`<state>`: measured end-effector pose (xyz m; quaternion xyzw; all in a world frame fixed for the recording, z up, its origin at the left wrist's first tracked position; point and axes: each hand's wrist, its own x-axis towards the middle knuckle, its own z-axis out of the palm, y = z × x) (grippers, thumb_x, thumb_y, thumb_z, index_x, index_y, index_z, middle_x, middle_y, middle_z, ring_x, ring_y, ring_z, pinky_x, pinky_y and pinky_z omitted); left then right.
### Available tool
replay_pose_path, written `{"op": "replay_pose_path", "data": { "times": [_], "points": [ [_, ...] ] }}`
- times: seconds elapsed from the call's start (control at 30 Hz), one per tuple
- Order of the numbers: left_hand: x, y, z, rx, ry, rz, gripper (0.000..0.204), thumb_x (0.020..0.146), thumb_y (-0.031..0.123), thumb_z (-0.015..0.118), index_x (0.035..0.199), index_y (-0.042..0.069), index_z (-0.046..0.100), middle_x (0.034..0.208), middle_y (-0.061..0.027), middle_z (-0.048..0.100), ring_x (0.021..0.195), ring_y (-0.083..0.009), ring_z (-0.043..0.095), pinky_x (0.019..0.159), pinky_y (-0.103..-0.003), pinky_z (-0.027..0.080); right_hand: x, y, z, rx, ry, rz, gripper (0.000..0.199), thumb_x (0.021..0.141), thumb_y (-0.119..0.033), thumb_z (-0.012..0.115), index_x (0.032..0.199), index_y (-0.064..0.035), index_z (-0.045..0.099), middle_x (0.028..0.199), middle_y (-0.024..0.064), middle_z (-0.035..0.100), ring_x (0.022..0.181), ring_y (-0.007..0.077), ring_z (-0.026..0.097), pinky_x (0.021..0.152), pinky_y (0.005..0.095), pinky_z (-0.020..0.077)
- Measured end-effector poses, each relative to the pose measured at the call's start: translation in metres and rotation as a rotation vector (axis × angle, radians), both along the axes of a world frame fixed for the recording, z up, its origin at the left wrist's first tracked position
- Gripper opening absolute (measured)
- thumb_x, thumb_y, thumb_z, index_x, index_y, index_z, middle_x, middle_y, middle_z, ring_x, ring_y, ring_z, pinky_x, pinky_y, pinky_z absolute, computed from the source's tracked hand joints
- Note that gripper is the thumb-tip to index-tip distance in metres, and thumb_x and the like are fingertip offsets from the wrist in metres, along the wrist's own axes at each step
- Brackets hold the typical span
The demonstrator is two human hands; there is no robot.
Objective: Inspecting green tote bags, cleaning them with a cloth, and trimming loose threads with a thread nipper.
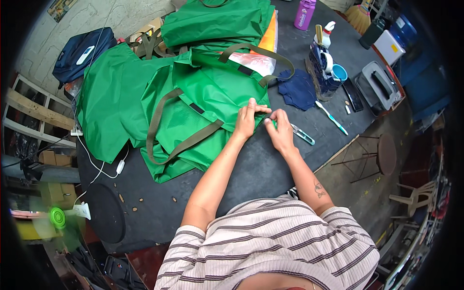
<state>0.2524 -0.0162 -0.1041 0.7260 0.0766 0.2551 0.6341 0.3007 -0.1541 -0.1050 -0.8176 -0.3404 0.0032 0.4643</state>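
Observation:
A green fabric bag (212, 84) with olive webbing handles (157, 123) lies spread on the dark table. My left hand (246, 121) rests at the bag's right edge, its fingers stretched out to the right and its thumb raised. Beside it, my right hand (280, 129) is closed in a pinch at the bag's edge, where a bit of green shows at the fingertips. What exactly lies between these fingers is mostly hidden. Just right of my right hand lies a pale green thread snipper or cutter (303, 135).
More green fabric (217, 24) is piled behind. To the right are a navy cloth piece (297, 89), a toothbrush (331, 118), a phone (353, 94), a grey case (379, 86) and a clear holder (321, 72). A purple bottle (304, 14) stands farther back. A white cord (92, 154) crosses the left side.

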Motion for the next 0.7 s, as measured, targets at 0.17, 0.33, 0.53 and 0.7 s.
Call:
{"op": "replay_pose_path", "data": {
  "times": [0.17, 0.33, 0.53, 0.7],
  "points": [
    [0.002, -0.005, 0.003, -0.092, 0.035, -0.008, 0.071, 0.1, 0.044, 0.018, 0.089, -0.004, 0.069, 0.087, -0.0147, 0.069, 0.087, -0.0247, 0.066, 0.083, -0.034, 0.049, -0.01, 0.004, 0.01, -0.02, -0.045, -0.004, 0.023, 0.077, -0.016, 0.061, 0.087, -0.0027, 0.046, 0.082, 0.0122, 0.048, 0.071, 0.0295, 0.052, 0.064, 0.0385, 0.0429],
    [0.002, -0.005, 0.0, -0.103, 0.016, -0.001, 0.069, 0.1, 0.044, 0.02, 0.089, -0.005, 0.068, 0.086, -0.0147, 0.069, 0.083, -0.0237, 0.067, 0.08, -0.034, 0.05, -0.009, 0.006, 0.005, 0.003, -0.083, -0.046, 0.022, 0.076, -0.016, 0.06, 0.088, -0.0056, 0.045, 0.085, 0.011, 0.049, 0.071, 0.0348, 0.056, 0.059, 0.0454, 0.0444],
    [-0.002, -0.005, 0.008, 0.025, 0.001, -0.006, 0.066, 0.099, 0.041, 0.023, 0.083, -0.003, 0.069, 0.083, -0.0146, 0.069, 0.085, -0.0272, 0.066, 0.082, -0.035, 0.048, -0.01, 0.006, 0.003, 0.088, -0.099, -0.017, 0.023, 0.075, -0.014, 0.061, 0.088, -0.0044, 0.046, 0.085, 0.0113, 0.05, 0.071, 0.0335, 0.057, 0.061, 0.0425, 0.0459],
    [0.001, -0.006, 0.002, 0.169, -0.013, 0.007, 0.059, 0.099, 0.037, 0.027, 0.082, 0.001, 0.07, 0.081, -0.0147, 0.068, 0.087, -0.0317, 0.064, 0.091, -0.039, 0.043, -0.009, 0.005, -0.005, 0.113, -0.084, -0.008, 0.022, 0.075, -0.013, 0.061, 0.087, -0.0033, 0.046, 0.082, 0.0122, 0.052, 0.072, 0.033, 0.057, 0.063, 0.041, 0.0463]
  ]
}}
